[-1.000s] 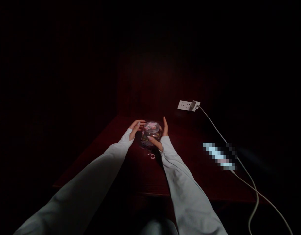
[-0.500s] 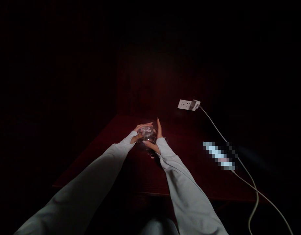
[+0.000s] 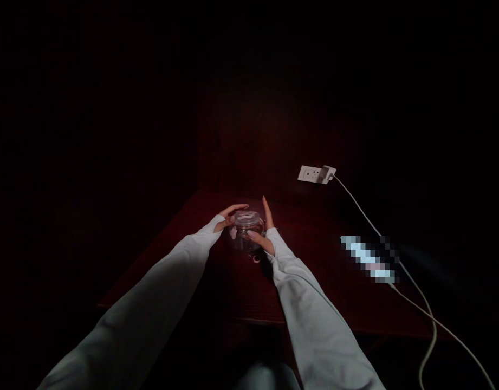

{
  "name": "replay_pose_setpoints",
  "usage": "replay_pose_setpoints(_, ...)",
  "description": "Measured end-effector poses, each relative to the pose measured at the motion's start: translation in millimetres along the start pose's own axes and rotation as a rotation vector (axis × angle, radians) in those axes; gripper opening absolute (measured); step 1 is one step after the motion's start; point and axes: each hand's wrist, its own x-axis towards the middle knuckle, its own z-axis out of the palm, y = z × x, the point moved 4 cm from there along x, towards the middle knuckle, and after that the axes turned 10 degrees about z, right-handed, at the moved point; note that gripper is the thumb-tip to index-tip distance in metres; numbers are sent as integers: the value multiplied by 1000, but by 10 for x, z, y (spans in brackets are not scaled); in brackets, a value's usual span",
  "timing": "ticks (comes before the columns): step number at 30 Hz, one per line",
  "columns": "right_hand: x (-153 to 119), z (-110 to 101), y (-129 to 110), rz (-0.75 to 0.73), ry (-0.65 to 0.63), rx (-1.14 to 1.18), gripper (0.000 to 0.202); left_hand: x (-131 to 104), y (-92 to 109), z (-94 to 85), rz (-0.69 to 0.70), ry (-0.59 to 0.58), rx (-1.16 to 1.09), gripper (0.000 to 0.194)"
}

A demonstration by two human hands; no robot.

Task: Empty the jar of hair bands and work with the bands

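Note:
A clear round jar (image 3: pixel 245 242) with a transparent lid (image 3: pixel 247 221) stands on the dark red table. Pink and white shapes show on the lid's top. My left hand (image 3: pixel 229 214) is curved round the lid's left and far side, thumb near the left rim. My right hand (image 3: pixel 264 230) grips the jar from the right, its thumb across the front and a finger pointing up behind. Just in front of the jar lies a small pink ring-shaped object (image 3: pixel 256 259). Some of the fingers are hidden behind the jar.
A white wall socket (image 3: pixel 310 174) holds a charger (image 3: pixel 329 174). Its pale cable (image 3: pixel 357 214) runs down the right side, near a bright pixelated item (image 3: pixel 367 260) on the table (image 3: pixel 314 303). The surroundings are very dark.
My left hand has slid a little left off the lid's top, so more of the jar and lid shows. My right hand stays round the jar. The whole view has shifted slightly.

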Motion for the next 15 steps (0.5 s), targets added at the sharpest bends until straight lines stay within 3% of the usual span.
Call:
replay_pose_setpoints(3,47,-82,-2,9,42,133,123,44,8,-126,-39,246,155,68)
replay_pose_setpoints(5,80,-157,-16,-14,114,134,124,59,66,-132,-50,318,214,64)
replay_pose_setpoints(10,124,-265,13,-38,243,15,132,38,206,110,16,163,158,65)
replay_pose_setpoints(15,105,-246,92,-2,272,-143,133,-41,139,188,-25,83,222,66)
